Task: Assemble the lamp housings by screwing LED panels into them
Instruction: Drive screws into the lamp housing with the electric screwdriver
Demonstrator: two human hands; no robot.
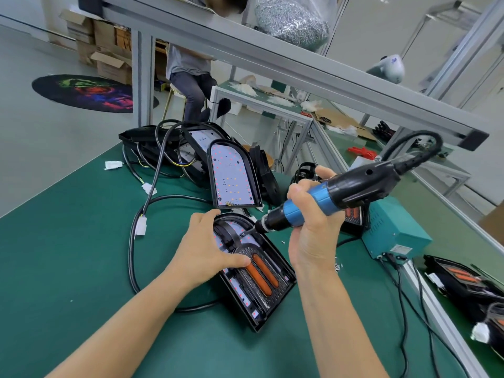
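Observation:
A black lamp housing (275,301) lies on the green mat in front of me, with a white LED panel and an orange-slotted black insert inside it. My left hand (207,249) rests on the housing's left side, thumb pressing on the insert. My right hand (311,227) grips a blue and black electric screwdriver (327,197). Its bit touches a screw near the housing's rounded top. A second housing (231,175) with a fitted LED panel leans upright behind it.
A pile of black housings and cables (163,148) sits at the back left. A teal power supply box (395,230) stands to the right. Loose screws (338,266) lie near my right wrist. More housings (463,285) rest at the far right. A person sits behind the bench.

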